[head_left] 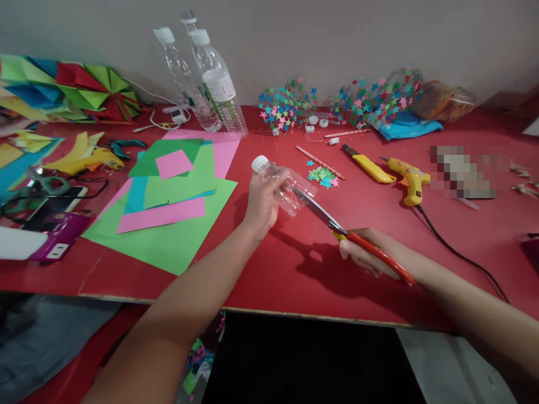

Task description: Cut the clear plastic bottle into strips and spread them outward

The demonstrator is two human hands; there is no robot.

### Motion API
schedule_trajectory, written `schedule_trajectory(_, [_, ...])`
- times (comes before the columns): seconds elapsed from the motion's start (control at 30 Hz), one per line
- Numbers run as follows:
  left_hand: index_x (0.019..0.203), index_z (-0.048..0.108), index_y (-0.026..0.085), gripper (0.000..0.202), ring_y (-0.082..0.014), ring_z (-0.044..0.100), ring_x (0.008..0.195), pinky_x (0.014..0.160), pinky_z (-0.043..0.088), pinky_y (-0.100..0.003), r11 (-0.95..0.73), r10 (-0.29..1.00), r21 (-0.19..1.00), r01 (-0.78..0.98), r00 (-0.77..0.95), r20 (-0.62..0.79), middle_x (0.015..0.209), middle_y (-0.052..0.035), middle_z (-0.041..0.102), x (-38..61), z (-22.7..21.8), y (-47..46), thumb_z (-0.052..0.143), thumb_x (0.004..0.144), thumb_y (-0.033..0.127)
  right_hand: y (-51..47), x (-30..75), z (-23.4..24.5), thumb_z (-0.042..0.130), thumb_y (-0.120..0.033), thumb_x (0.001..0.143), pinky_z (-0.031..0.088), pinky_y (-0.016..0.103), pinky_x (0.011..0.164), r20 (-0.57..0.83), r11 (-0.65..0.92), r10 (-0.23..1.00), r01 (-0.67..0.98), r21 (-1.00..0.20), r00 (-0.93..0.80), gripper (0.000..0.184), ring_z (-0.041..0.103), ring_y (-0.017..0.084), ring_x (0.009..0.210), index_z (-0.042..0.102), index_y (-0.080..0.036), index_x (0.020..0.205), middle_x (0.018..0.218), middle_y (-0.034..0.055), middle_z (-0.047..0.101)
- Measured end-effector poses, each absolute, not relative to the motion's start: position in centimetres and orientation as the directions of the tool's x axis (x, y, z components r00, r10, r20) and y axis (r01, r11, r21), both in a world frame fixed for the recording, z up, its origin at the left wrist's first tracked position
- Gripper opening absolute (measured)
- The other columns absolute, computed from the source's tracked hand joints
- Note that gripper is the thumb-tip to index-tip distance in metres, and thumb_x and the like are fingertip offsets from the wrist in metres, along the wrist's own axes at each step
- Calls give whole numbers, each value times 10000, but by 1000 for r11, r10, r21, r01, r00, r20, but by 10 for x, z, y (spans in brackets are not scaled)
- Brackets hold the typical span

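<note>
My left hand (pixel 261 201) is wrapped round a small clear plastic bottle (pixel 281 182) with a white cap, held tilted above the red table (pixel 295 264). My right hand (pixel 370 252) grips the red handles of a pair of scissors (pixel 337 221). The scissor blades reach up and left into the bottle's lower end. Both hands hover a little above the table's front half.
Green, pink and blue paper sheets (pixel 168 207) lie to the left. Three tall water bottles (pixel 210 84) stand at the back. A yellow utility knife (pixel 368 165), a yellow glue gun (pixel 410 179) with its black cord, a pencil, paper stars (pixel 322 177) and star decorations (pixel 286 106) lie to the right.
</note>
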State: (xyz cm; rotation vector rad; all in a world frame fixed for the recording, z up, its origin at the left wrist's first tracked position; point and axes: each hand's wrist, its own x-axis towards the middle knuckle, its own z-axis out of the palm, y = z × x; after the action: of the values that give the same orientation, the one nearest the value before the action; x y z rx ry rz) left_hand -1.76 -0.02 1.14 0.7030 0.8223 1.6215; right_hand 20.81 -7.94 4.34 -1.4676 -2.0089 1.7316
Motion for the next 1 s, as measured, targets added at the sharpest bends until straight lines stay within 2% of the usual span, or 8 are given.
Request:
schedule_trajectory(0.27, [820,517,215,339,-84,543,583,576,387,-237,-119,983,829,-546,-183,20,688,54,603,-17,11,0,773,604,163,-79,203,48,523,-674,824,313,212,422,-500,-157,732,600,-784,-463,499,390,68,424,479,-193,697,531,-63,397])
schedule_trajectory(0.5, [831,520,212,333,-83,546,584,581,393,-238,-121,982,827,-549,-188,19,714,52,629,-19,10,2,753,609,125,-79,199,46,492,-742,791,311,222,387,-553,-220,735,632,-743,-394,550,398,80,381,472,-202,688,487,-66,390])
schedule_trajectory(0.67, [840,516,217,352,-77,522,568,567,394,-227,-118,989,840,-529,-139,51,711,56,623,-16,8,1,737,587,115,-80,202,45,445,-748,821,319,226,428,-469,-142,738,567,-811,-486,564,388,74,415,488,-191,740,514,-69,392])
schedule_trajectory(0.87, [859,519,215,373,-83,543,615,571,403,-229,-73,993,832,-550,-116,11,746,44,620,-12,4,-3,742,580,105,-79,205,51,428,-718,852,283,225,446,-465,-106,752,610,-785,-467,547,385,79,427,511,-184,770,496,-70,384])
schedule_trajectory(1.0, [844,503,203,383,-72,536,581,573,404,-229,-113,986,831,-545,-165,26,718,51,616,-15,6,0,756,575,102,-77,205,53,475,-683,852,279,219,446,-504,-104,729,652,-751,-464,517,391,74,443,519,-178,753,525,-60,410])
